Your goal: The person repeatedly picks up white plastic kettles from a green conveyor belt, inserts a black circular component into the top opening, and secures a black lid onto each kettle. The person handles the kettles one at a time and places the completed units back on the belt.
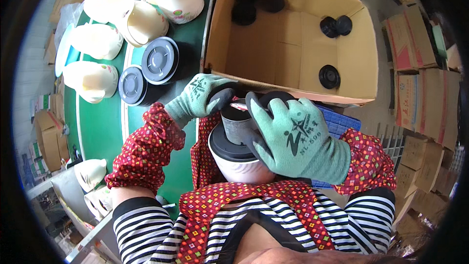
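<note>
at the scene's near centre, a pinkish-white rippled vessel [244, 171] with a black collar [225, 149] bears a dull grey cylinder [236, 128]. the left hand [201, 97] curls its fingers by the cylinder's far rim; the right hand's [299, 142] thumb and forefinger lie parted at its right side; whether either grips, i cannot tell.

The green table [100, 132] has a bunch of white pots [96, 41] and two dark, round pieces [159, 61] on it.
</note>
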Motion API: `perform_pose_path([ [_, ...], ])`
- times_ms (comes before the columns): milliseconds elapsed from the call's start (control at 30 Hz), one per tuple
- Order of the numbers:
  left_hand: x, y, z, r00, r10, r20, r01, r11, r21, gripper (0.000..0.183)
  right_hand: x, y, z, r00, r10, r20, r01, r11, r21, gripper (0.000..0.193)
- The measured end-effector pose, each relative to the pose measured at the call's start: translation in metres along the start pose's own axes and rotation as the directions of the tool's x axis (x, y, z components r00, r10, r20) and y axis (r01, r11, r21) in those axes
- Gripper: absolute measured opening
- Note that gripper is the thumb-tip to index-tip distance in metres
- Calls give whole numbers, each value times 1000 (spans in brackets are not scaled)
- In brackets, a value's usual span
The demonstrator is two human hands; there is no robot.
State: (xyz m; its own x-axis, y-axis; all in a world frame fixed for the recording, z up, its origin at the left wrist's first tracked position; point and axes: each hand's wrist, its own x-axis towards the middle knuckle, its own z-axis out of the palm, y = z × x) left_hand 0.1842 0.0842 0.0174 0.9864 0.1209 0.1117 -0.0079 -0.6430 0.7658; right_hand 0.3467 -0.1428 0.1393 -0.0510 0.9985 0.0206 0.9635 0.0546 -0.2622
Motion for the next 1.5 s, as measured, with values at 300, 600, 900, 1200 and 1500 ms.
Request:
perform_pose_path([
  [300, -106, 38, -8, 795, -347, -498, 374, 926, -49, 16, -32, 15, 12, 970, -85, -226, 151, 944, 294, 82],
  [600, -276, -16, 97, 490, -530, -692, 811, 569, 139, 16, -23, 24, 74, 906, 71, -417, 232, 741, 630, 48],
  [900, -238, 101, 54, 774, -319, -547, 207, 944, -257, 101, 62, 13, 105, 912, 383, 143, 46, -444, 895, 51],
  [1200, -345, 121, 35, 70, -725, -686, -39, 685, -728, 35, 125, -127, 182, 919, 16, 394, -388, -142, 911, 47],
  [1500, -425, -135, -137, -416, -462, -783, -22, 866, -500, 20, 93, -95, 219, 932, -340, -127, 348, 741, 574, 50],
])
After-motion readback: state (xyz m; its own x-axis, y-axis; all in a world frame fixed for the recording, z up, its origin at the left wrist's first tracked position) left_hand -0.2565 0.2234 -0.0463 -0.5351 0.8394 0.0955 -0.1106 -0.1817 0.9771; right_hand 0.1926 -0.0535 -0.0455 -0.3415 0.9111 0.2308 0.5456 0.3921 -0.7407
